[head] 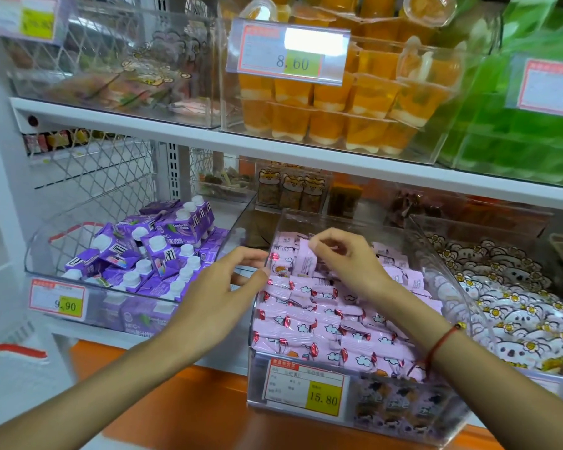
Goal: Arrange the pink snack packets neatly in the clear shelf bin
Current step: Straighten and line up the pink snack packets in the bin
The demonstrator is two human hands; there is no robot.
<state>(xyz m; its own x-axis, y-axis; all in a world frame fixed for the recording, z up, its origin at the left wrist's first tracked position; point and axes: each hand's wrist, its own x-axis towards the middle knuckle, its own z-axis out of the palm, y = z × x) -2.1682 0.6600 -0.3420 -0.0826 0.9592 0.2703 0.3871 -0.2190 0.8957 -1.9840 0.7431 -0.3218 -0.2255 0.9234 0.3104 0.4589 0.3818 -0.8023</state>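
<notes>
A clear shelf bin (306, 368) stands on the lower shelf, filled with several pink snack packets (332, 323) lying in rows. My right hand (348, 258) is over the bin and pinches one pink packet (304, 263), held upright above the rows at the back left. My left hand (221, 287) rests at the bin's left wall with its fingers relaxed and spread, fingertips touching the rim, holding nothing. A red string bracelet circles my right wrist.
A bin of purple drink cartons (150, 254) stands to the left, a bin of white koala-print packets (507, 303) to the right. Price tags (307, 389) hang on the bin fronts. The upper shelf (208, 131) carries orange jelly cups (345, 102) and green packs.
</notes>
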